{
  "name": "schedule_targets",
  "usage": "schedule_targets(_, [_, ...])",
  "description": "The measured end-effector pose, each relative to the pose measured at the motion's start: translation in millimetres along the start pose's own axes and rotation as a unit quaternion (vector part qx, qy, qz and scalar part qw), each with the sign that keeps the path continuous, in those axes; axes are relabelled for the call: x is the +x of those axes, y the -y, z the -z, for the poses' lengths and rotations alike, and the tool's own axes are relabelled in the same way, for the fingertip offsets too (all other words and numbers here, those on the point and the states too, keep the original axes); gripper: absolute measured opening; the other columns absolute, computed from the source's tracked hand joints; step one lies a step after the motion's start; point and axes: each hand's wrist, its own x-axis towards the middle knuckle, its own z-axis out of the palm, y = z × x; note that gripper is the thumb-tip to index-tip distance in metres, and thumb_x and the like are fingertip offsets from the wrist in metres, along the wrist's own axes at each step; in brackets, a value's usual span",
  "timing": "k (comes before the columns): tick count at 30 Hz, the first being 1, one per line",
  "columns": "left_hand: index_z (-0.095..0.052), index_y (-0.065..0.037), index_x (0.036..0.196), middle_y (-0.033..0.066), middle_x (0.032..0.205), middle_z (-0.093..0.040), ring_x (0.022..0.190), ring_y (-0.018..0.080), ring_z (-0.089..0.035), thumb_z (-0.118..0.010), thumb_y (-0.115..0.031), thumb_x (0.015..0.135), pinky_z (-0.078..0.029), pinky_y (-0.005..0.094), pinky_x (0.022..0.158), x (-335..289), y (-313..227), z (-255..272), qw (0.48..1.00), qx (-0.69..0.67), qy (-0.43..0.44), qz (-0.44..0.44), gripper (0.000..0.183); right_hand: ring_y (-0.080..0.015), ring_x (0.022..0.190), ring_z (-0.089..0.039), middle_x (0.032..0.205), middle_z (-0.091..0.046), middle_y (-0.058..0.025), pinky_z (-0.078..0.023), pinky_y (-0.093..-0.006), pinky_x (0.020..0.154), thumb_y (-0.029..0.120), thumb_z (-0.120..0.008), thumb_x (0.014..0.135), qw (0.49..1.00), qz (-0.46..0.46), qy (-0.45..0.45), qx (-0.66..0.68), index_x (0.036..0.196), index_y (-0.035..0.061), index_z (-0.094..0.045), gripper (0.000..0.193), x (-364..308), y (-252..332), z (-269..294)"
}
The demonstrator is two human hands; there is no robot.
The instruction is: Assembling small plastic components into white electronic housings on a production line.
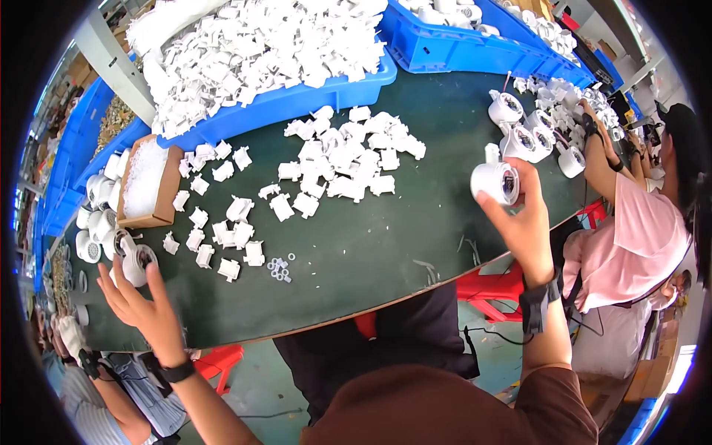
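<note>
In my right hand (523, 215) is a round white plastic housing (489, 182) with a short stub on top and a dark opening in its side; thumb and fingers grip its edges. A few similar housings (519, 141) lie just beyond it, at the far right of the table. My left hand (144, 308) is at the left with its fingers spread, right beside another round white housing (137, 263). Whether the fingertips touch that housing I cannot tell. Small white plastic brackets (348, 156) form a loose pile mid-table, and several more (239, 233) are scattered nearer my left hand.
Blue bins (334, 93) heaped with white parts line the far side of the green table (371, 259). At the left stands a cardboard box (159, 215) of small white pieces, beside stacked housings (96, 222). Small translucent rings (279, 268) lie nearby. Co-workers (630, 237) sit on both sides.
</note>
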Motion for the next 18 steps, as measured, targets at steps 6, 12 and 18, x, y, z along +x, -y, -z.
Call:
schedule_targets(6, [-0.065, -0.004, 0.127, 0.0179, 0.131, -0.059, 0.125, 0.0342, -0.051, -0.068, -0.014, 0.09, -0.039, 0.0439, 0.107, -27, -157, 72, 0.899, -0.385, 0.208, 0.026, 0.039, -0.0218, 0.117, -0.059, 0.127, -0.059, -0.0131, -0.048, -0.0342, 0.099, 0.007, -0.084, 0.077, 0.955, 0.051, 0.157, 0.247, 0.139, 0.0015, -0.05, 0.071, -56, 58, -54])
schedule_targets(12, [-0.038, 0.007, 0.148, 0.0235, 0.147, -0.043, 0.134, 0.0369, -0.043, -0.061, -0.011, 0.098, -0.033, 0.0429, 0.115, -57, -214, 62, 0.722, -0.618, 0.286, 0.124, 0.057, -0.0402, 0.124, -0.056, 0.147, -0.053, -0.0187, -0.046, -0.043, 0.105, -0.01, -0.075, 0.075, 0.929, 0.222, 0.224, 0.194, 0.141, 0.0035, -0.051, 0.072, -80, 97, -91])
schedule_targets(18, [-0.048, 0.002, 0.134, 0.0196, 0.131, -0.055, 0.122, 0.0379, -0.048, -0.067, -0.008, 0.091, -0.041, 0.0455, 0.101, -55, -209, 58, 0.831, -0.512, 0.215, 0.025, 0.048, -0.0304, 0.132, -0.053, 0.15, -0.048, -0.0187, -0.045, -0.0403, 0.107, -0.006, -0.066, 0.086, 0.864, 0.157, 0.38, 0.292, 0.144, 0.0032, -0.052, 0.06, -65, 93, -78])
